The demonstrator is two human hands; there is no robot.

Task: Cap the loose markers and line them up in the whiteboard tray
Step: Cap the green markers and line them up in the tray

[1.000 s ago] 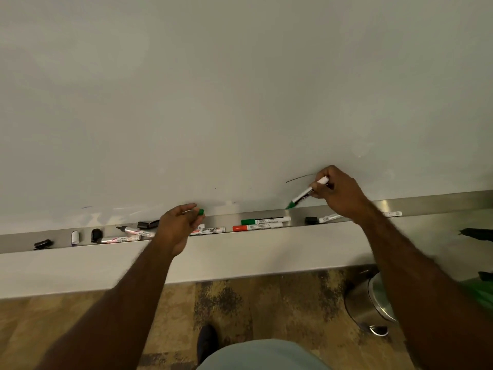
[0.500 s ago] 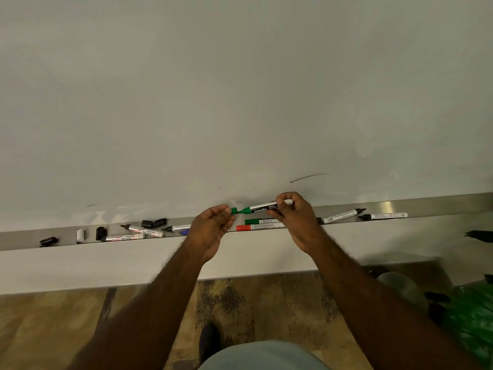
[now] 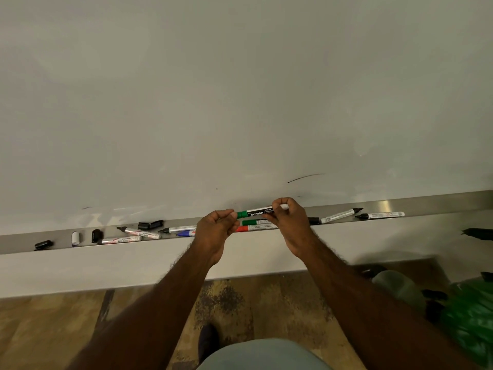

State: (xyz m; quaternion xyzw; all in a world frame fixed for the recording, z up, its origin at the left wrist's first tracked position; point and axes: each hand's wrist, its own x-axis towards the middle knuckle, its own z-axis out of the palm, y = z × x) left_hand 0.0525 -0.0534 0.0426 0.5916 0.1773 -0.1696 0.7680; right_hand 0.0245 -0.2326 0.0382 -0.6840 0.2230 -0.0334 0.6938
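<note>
So this is the capping step: the green cap (image 3: 242,214) looks pushed onto the end of the black-and-white barrelled whiteboard marker (image 3: 260,212), held level just above the long brushed-metal whiteboard tray (image 3: 426,202). The left hand (image 3: 214,231) has its grip pinched closed on the cap, fingertips bunched together. The right hand (image 3: 289,222) is curled shut around the barrel's far end, knuckles up. Both forearms reach in from below, wrists slightly bent toward each other.

Next move, I'd guess, is a firm squeeze to seat it, then laying it beside the capped green marker (image 3: 257,222) and red marker (image 3: 253,227) directly underneath. Plenty of uncapped black-tipped markers (image 3: 140,232) and loose black caps (image 3: 150,224) are still waiting either side.
</note>
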